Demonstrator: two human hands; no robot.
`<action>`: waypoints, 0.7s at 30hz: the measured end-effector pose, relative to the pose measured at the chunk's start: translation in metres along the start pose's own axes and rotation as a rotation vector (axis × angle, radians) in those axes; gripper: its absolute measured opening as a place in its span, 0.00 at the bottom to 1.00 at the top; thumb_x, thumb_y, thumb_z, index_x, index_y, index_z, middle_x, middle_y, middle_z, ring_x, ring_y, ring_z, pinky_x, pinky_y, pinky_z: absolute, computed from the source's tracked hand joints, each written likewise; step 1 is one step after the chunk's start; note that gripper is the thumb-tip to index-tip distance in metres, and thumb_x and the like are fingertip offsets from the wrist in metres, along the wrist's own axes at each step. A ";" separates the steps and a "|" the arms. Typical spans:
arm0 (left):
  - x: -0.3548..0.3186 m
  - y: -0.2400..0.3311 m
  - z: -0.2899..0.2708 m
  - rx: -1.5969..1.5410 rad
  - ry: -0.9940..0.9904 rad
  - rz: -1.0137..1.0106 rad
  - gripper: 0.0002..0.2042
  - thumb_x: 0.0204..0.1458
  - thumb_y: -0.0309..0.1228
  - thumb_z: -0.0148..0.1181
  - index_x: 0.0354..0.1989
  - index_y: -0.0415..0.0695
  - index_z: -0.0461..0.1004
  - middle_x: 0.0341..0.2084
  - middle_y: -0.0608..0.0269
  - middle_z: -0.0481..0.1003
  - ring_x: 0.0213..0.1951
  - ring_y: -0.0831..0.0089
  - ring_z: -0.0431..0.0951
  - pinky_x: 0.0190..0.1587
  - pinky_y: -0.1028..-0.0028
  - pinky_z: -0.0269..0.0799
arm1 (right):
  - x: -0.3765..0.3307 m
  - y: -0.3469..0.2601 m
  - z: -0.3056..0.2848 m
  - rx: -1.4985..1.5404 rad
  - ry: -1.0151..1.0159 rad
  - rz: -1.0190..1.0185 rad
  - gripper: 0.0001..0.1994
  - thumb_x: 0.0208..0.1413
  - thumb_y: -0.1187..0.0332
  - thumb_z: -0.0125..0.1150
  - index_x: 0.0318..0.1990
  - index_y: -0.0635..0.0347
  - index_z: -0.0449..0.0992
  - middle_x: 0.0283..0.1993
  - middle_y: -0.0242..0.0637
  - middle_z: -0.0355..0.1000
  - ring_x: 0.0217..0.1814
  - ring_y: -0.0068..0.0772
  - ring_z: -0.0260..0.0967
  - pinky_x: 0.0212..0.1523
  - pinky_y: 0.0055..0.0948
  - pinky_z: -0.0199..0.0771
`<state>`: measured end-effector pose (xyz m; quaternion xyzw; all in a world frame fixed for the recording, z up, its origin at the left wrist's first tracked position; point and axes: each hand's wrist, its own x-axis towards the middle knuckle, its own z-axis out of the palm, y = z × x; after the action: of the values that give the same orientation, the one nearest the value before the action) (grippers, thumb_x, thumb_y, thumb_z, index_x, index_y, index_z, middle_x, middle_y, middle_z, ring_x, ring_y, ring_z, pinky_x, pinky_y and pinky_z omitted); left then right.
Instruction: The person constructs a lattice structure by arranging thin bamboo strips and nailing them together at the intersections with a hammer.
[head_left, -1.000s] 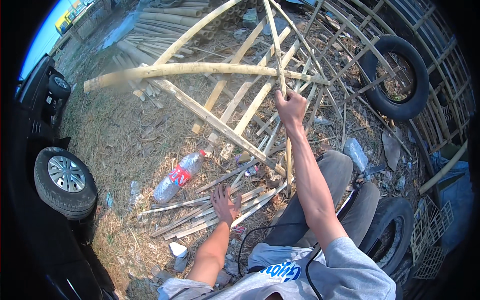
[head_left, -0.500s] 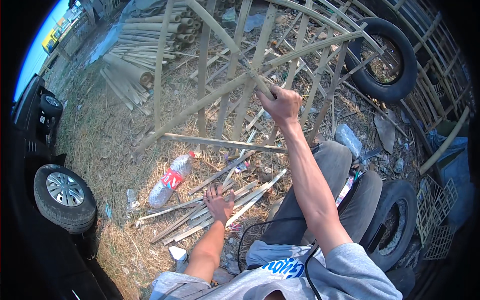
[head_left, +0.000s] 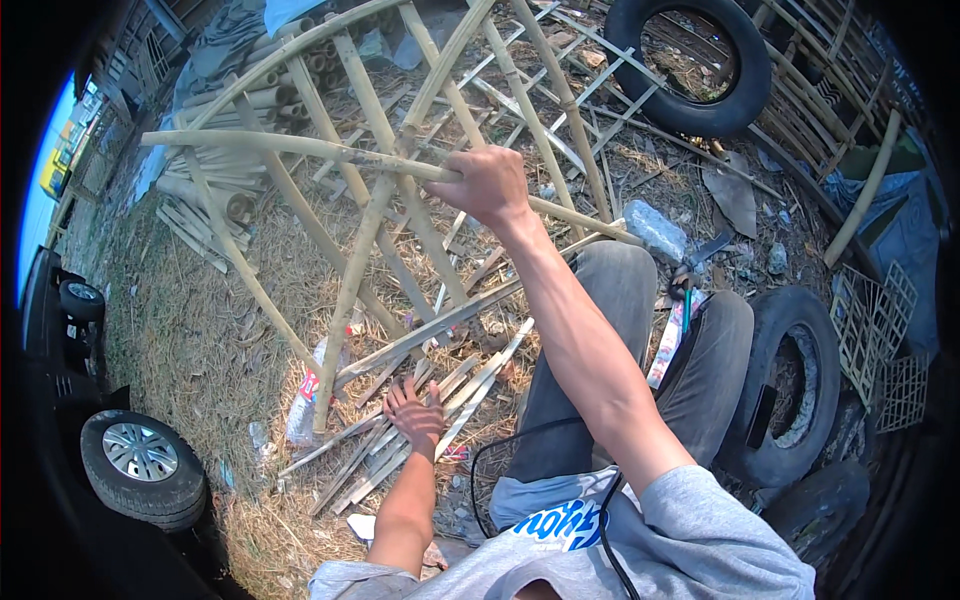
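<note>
My right hand [head_left: 487,185] is closed around the end of a bamboo pole in a lattice frame [head_left: 290,143], close to where several poles cross. The frame is made of crossed split-bamboo lengths and is held tilted over the ground, reaching far to the left. My left hand [head_left: 414,412] rests with fingers spread on a loose pile of thin bamboo strips [head_left: 468,408], below the frame's lower bar. A clear plastic bottle with a red label [head_left: 303,412] lies left of the pile, partly behind a frame pole.
Dry grass and litter cover the ground. Bamboo poles [head_left: 262,98] are stacked at the far left. Old tyres lie at the far right [head_left: 745,75] and beside my knee [head_left: 825,375]. A vehicle wheel [head_left: 143,455] stands at left. A black cable [head_left: 520,432] crosses my lap.
My right hand has swung the lattice frame round, so it now leans further left and one pole overlaps the bottle. My left hand stays on the strips. The view has shifted slightly.
</note>
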<state>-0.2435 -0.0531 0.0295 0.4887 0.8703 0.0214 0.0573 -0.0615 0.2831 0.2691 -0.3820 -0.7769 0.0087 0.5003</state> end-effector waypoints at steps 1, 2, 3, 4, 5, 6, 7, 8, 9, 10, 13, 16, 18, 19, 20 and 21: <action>0.000 -0.002 -0.001 -0.003 -0.009 0.001 0.31 0.62 0.58 0.49 0.65 0.48 0.71 0.65 0.49 0.67 0.69 0.57 0.62 0.76 0.54 0.44 | 0.005 0.001 -0.005 0.013 -0.009 0.013 0.17 0.41 0.53 0.78 0.17 0.54 0.79 0.13 0.33 0.70 0.16 0.36 0.71 0.22 0.36 0.71; -0.001 -0.001 0.002 -0.050 0.084 0.031 0.30 0.61 0.57 0.51 0.62 0.47 0.73 0.62 0.48 0.70 0.67 0.56 0.65 0.74 0.54 0.47 | 0.018 0.005 -0.017 0.029 -0.017 0.010 0.18 0.41 0.52 0.79 0.17 0.55 0.79 0.13 0.33 0.70 0.16 0.35 0.71 0.22 0.36 0.72; 0.000 -0.004 0.006 -0.056 0.151 0.040 0.29 0.61 0.57 0.51 0.60 0.46 0.74 0.60 0.48 0.71 0.66 0.55 0.66 0.73 0.53 0.48 | 0.032 0.010 -0.024 0.051 -0.019 0.039 0.18 0.41 0.53 0.79 0.18 0.56 0.81 0.13 0.34 0.71 0.15 0.33 0.71 0.23 0.34 0.72; -0.001 0.000 0.008 -0.058 0.136 0.029 0.29 0.61 0.57 0.51 0.59 0.46 0.75 0.60 0.48 0.71 0.65 0.55 0.66 0.73 0.53 0.48 | 0.046 0.016 -0.037 0.006 0.033 0.013 0.17 0.40 0.53 0.80 0.20 0.56 0.83 0.14 0.34 0.72 0.15 0.31 0.71 0.23 0.32 0.73; -0.002 0.008 0.009 -0.064 0.125 0.022 0.29 0.61 0.57 0.51 0.59 0.46 0.75 0.60 0.48 0.71 0.65 0.54 0.66 0.73 0.52 0.48 | 0.060 0.034 -0.049 0.033 0.024 0.059 0.17 0.39 0.53 0.80 0.21 0.56 0.83 0.14 0.33 0.72 0.15 0.28 0.70 0.22 0.32 0.72; -0.002 0.005 0.007 -0.050 0.119 0.023 0.30 0.61 0.57 0.51 0.59 0.45 0.75 0.60 0.47 0.71 0.65 0.54 0.66 0.73 0.52 0.49 | 0.073 0.047 -0.063 -0.048 0.008 0.017 0.19 0.42 0.51 0.80 0.22 0.58 0.84 0.14 0.32 0.73 0.14 0.23 0.69 0.21 0.31 0.70; -0.001 0.006 0.006 -0.049 0.097 0.025 0.31 0.61 0.59 0.50 0.60 0.44 0.74 0.60 0.46 0.71 0.65 0.54 0.66 0.72 0.51 0.49 | 0.087 0.064 -0.079 0.022 -0.119 0.211 0.20 0.39 0.46 0.78 0.29 0.53 0.88 0.20 0.36 0.77 0.24 0.36 0.78 0.34 0.36 0.80; -0.003 0.005 0.008 -0.039 0.078 0.028 0.32 0.62 0.60 0.48 0.61 0.44 0.74 0.61 0.45 0.70 0.66 0.53 0.66 0.72 0.51 0.49 | 0.094 0.083 -0.092 -0.047 -0.034 0.154 0.20 0.41 0.47 0.78 0.30 0.54 0.88 0.21 0.37 0.78 0.24 0.34 0.78 0.34 0.35 0.79; 0.001 -0.009 0.004 -0.007 0.079 0.010 0.33 0.63 0.61 0.46 0.62 0.44 0.73 0.61 0.44 0.70 0.66 0.52 0.65 0.72 0.51 0.50 | 0.108 0.063 -0.120 -0.094 -0.257 0.377 0.15 0.56 0.52 0.72 0.33 0.54 0.86 0.24 0.31 0.80 0.24 0.26 0.72 0.30 0.30 0.74; 0.002 -0.008 0.001 -0.003 0.079 0.019 0.33 0.63 0.61 0.46 0.62 0.44 0.73 0.61 0.44 0.70 0.66 0.52 0.65 0.72 0.51 0.50 | 0.104 0.080 -0.133 -0.106 -0.252 0.327 0.14 0.56 0.53 0.71 0.33 0.56 0.85 0.24 0.32 0.79 0.25 0.26 0.72 0.30 0.31 0.73; 0.001 -0.006 0.011 0.019 0.148 0.063 0.32 0.63 0.59 0.47 0.61 0.44 0.72 0.59 0.43 0.71 0.64 0.49 0.66 0.72 0.50 0.48 | 0.074 0.145 -0.147 -0.178 -0.203 0.361 0.21 0.44 0.45 0.75 0.33 0.56 0.88 0.23 0.40 0.79 0.26 0.34 0.79 0.34 0.35 0.79; -0.007 -0.003 0.016 -0.040 0.181 0.083 0.32 0.63 0.60 0.47 0.64 0.47 0.71 0.59 0.45 0.71 0.64 0.50 0.66 0.72 0.50 0.48 | 0.005 0.188 -0.156 -0.256 -0.066 0.592 0.25 0.48 0.41 0.70 0.27 0.58 0.86 0.18 0.40 0.76 0.21 0.37 0.75 0.30 0.38 0.76; 0.000 -0.007 0.019 0.020 0.083 0.001 0.31 0.62 0.59 0.50 0.65 0.50 0.71 0.60 0.49 0.72 0.67 0.51 0.65 0.72 0.49 0.48 | -0.042 0.191 -0.162 -0.283 -0.050 0.757 0.26 0.49 0.42 0.71 0.18 0.58 0.81 0.13 0.37 0.71 0.17 0.33 0.70 0.25 0.35 0.71; -0.002 -0.002 0.018 -0.010 0.078 -0.015 0.31 0.61 0.58 0.52 0.65 0.50 0.70 0.61 0.51 0.71 0.67 0.53 0.65 0.72 0.49 0.49 | -0.071 0.202 -0.164 -0.297 -0.028 0.813 0.25 0.50 0.43 0.70 0.20 0.58 0.83 0.14 0.39 0.73 0.17 0.37 0.71 0.26 0.39 0.72; -0.002 -0.005 0.018 0.010 0.127 0.014 0.30 0.61 0.57 0.53 0.64 0.50 0.71 0.61 0.52 0.71 0.67 0.53 0.65 0.71 0.50 0.50 | -0.098 0.204 -0.160 -0.341 0.016 0.830 0.25 0.51 0.44 0.68 0.22 0.60 0.83 0.17 0.41 0.74 0.19 0.42 0.72 0.28 0.44 0.73; -0.003 -0.007 0.019 0.025 0.171 0.045 0.29 0.60 0.56 0.54 0.64 0.50 0.71 0.62 0.52 0.71 0.67 0.54 0.65 0.71 0.50 0.51 | -0.128 0.212 -0.158 -0.353 -0.002 0.852 0.25 0.51 0.44 0.67 0.23 0.60 0.83 0.18 0.43 0.75 0.20 0.44 0.73 0.29 0.46 0.74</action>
<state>-0.2458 -0.0594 0.0101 0.5051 0.8611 0.0535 -0.0235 0.2130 0.2980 0.1658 -0.7466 -0.5409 0.0813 0.3787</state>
